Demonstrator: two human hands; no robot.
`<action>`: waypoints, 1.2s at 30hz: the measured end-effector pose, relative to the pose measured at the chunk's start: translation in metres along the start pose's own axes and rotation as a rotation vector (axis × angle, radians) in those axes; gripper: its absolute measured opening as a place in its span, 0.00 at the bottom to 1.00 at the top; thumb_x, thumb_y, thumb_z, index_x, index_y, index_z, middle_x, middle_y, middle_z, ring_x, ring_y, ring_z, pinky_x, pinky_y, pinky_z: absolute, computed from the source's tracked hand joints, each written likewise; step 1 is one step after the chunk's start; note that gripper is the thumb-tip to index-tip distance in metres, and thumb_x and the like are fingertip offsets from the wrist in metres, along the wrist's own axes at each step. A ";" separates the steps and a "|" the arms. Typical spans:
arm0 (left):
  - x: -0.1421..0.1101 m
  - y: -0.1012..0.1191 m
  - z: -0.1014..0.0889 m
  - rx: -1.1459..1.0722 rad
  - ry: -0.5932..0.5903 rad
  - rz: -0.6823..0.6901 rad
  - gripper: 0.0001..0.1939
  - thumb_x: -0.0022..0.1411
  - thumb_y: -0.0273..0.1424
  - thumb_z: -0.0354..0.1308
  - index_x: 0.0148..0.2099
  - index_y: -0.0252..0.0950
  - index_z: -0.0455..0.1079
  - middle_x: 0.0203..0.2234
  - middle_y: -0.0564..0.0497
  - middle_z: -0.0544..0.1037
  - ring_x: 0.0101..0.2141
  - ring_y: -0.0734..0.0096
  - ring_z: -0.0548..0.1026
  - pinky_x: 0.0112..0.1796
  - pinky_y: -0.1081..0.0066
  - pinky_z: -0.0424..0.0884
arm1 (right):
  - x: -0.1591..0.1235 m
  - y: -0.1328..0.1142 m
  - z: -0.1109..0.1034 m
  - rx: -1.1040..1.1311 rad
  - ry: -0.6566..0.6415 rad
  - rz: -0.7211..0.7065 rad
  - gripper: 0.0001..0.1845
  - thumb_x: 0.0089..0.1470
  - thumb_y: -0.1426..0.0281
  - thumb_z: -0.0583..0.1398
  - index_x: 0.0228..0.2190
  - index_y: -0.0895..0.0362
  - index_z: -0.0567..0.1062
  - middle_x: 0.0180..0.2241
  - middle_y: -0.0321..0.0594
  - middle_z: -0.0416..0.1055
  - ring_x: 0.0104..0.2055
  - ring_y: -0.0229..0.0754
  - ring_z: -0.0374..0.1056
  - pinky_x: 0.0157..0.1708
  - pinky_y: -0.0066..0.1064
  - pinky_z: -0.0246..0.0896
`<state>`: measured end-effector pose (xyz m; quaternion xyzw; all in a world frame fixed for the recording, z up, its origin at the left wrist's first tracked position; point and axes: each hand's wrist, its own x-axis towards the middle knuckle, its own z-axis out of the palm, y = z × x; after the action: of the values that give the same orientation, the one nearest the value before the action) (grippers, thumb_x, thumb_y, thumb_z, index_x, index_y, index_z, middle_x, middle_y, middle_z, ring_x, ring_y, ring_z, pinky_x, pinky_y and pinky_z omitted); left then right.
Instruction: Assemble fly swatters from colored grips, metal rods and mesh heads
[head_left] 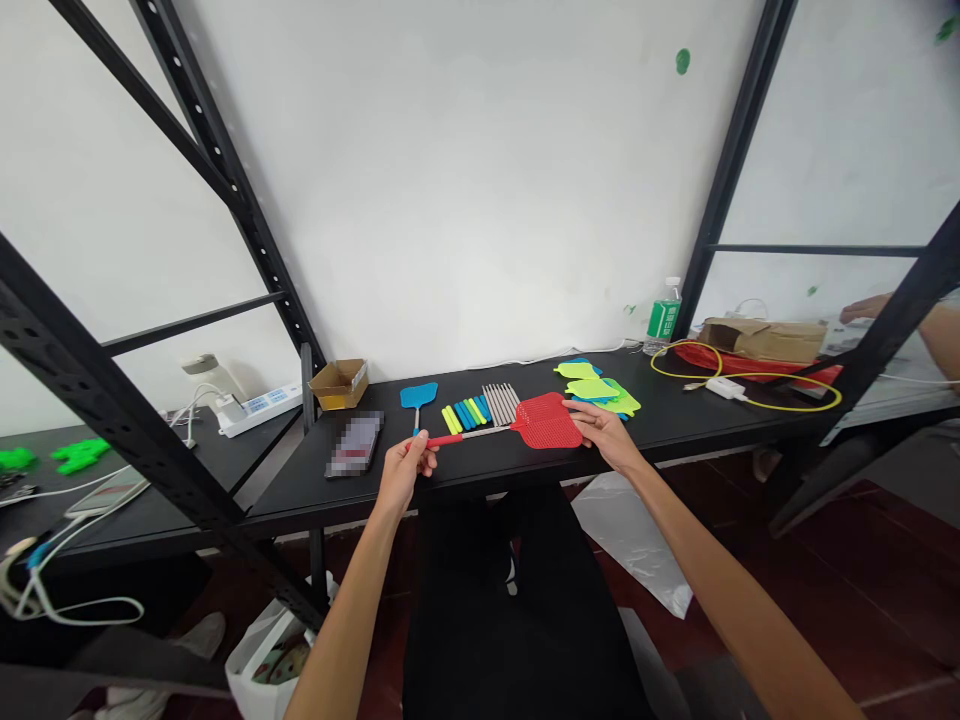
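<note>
A red fly swatter (550,421) with a metal shaft lies across my two hands above the front of the black table. My left hand (406,464) is closed round its red handle. At the other end, my right hand (602,432) pinches the edge of the red mesh head. Behind my left hand a blue fly swatter (418,397) rests on the table. Yellow and blue handles (466,412) lie in a row in the middle, beside several metal rods (501,404). Yellow-green and blue swatter heads (598,388) are piled behind my right hand.
A small cardboard box (339,384) and a phone (355,444) sit on the left of the table (300,490). A water bottle (663,318) and a yellow cable (795,407) are at the right. Black metal posts (731,170) flank the table. A person's hand (865,308) shows at far right.
</note>
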<state>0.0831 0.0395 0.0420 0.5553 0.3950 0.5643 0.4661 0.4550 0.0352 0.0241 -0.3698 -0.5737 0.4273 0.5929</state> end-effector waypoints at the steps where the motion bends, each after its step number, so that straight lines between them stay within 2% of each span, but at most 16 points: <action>1: 0.000 0.000 0.000 -0.001 -0.001 -0.002 0.22 0.60 0.47 0.60 0.30 0.31 0.74 0.18 0.52 0.71 0.18 0.78 0.65 0.21 0.76 0.59 | 0.000 0.001 0.000 -0.001 0.009 0.000 0.26 0.51 0.60 0.65 0.51 0.53 0.75 0.40 0.43 0.77 0.25 0.35 0.61 0.20 0.27 0.49; 5: -0.001 0.001 0.000 -0.003 -0.004 0.002 0.21 0.60 0.46 0.60 0.30 0.31 0.74 0.18 0.52 0.71 0.18 0.78 0.65 0.21 0.76 0.60 | 0.001 0.002 -0.001 -0.037 0.057 -0.037 0.20 0.51 0.58 0.65 0.44 0.53 0.80 0.40 0.43 0.76 0.24 0.34 0.58 0.20 0.28 0.53; 9: 0.000 0.001 -0.001 -0.003 0.001 0.007 0.21 0.59 0.46 0.60 0.29 0.31 0.74 0.17 0.52 0.71 0.18 0.78 0.65 0.21 0.76 0.60 | 0.002 0.001 -0.002 -0.089 0.070 -0.122 0.15 0.50 0.57 0.66 0.37 0.51 0.83 0.51 0.44 0.71 0.25 0.33 0.59 0.22 0.31 0.58; 11: 0.000 0.000 -0.001 -0.009 0.001 0.011 0.21 0.59 0.46 0.60 0.29 0.31 0.74 0.17 0.52 0.71 0.18 0.78 0.65 0.21 0.76 0.60 | 0.001 0.001 -0.002 -0.111 0.063 -0.134 0.14 0.50 0.57 0.66 0.37 0.51 0.83 0.52 0.44 0.70 0.25 0.33 0.60 0.23 0.32 0.59; 12: 0.000 0.000 -0.001 -0.012 -0.001 0.013 0.21 0.59 0.46 0.60 0.29 0.31 0.74 0.17 0.52 0.71 0.18 0.78 0.65 0.21 0.76 0.60 | 0.001 0.001 -0.003 -0.117 0.058 -0.123 0.14 0.50 0.57 0.66 0.37 0.51 0.83 0.49 0.44 0.71 0.25 0.33 0.60 0.24 0.32 0.59; 14: 0.000 -0.001 -0.002 -0.015 -0.007 0.015 0.20 0.59 0.46 0.60 0.30 0.31 0.74 0.18 0.52 0.71 0.18 0.78 0.65 0.21 0.76 0.60 | 0.001 0.001 -0.004 -0.129 0.054 -0.089 0.15 0.50 0.57 0.66 0.35 0.54 0.82 0.37 0.43 0.74 0.24 0.35 0.59 0.24 0.31 0.57; 16: 0.000 0.000 -0.003 -0.013 -0.014 0.010 0.20 0.60 0.46 0.60 0.30 0.31 0.74 0.18 0.52 0.71 0.18 0.78 0.65 0.21 0.76 0.60 | 0.001 0.002 -0.004 -0.136 0.058 -0.054 0.16 0.49 0.57 0.66 0.32 0.56 0.81 0.25 0.37 0.69 0.23 0.35 0.57 0.23 0.31 0.54; 18: -0.001 0.000 -0.003 -0.006 -0.012 0.004 0.20 0.59 0.46 0.60 0.30 0.31 0.74 0.18 0.52 0.71 0.18 0.78 0.65 0.22 0.75 0.60 | 0.001 0.003 -0.005 -0.124 0.067 -0.032 0.17 0.48 0.55 0.67 0.31 0.57 0.80 0.19 0.33 0.64 0.21 0.35 0.56 0.22 0.30 0.52; 24: 0.000 0.000 -0.002 0.024 0.002 0.000 0.21 0.59 0.47 0.60 0.30 0.32 0.74 0.17 0.52 0.71 0.18 0.78 0.66 0.21 0.75 0.61 | 0.001 -0.001 -0.002 -0.071 0.072 -0.005 0.21 0.46 0.56 0.68 0.37 0.57 0.78 0.20 0.30 0.63 0.19 0.33 0.53 0.20 0.29 0.48; 29: 0.000 -0.001 -0.003 0.035 0.000 0.008 0.20 0.59 0.46 0.61 0.30 0.32 0.74 0.17 0.52 0.71 0.18 0.78 0.66 0.21 0.76 0.61 | -0.002 -0.008 0.001 -0.080 0.049 0.013 0.23 0.48 0.57 0.67 0.43 0.57 0.76 0.15 0.27 0.59 0.17 0.33 0.51 0.20 0.28 0.46; 33: 0.000 -0.001 -0.002 0.011 0.002 0.005 0.20 0.59 0.46 0.61 0.30 0.31 0.74 0.17 0.52 0.72 0.18 0.78 0.66 0.21 0.76 0.60 | -0.005 -0.013 0.004 -0.067 0.042 -0.009 0.32 0.50 0.57 0.66 0.55 0.53 0.70 0.15 0.26 0.60 0.17 0.35 0.55 0.20 0.28 0.50; 36: 0.000 0.000 0.000 0.007 -0.010 0.002 0.21 0.60 0.46 0.60 0.29 0.31 0.75 0.17 0.51 0.72 0.18 0.78 0.66 0.20 0.76 0.61 | -0.006 -0.013 0.004 -0.045 0.019 -0.009 0.33 0.52 0.57 0.64 0.59 0.52 0.68 0.18 0.29 0.65 0.19 0.35 0.58 0.21 0.29 0.55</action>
<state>0.0828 0.0391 0.0417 0.5601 0.3940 0.5607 0.4654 0.4522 0.0249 0.0340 -0.3847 -0.5792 0.4080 0.5916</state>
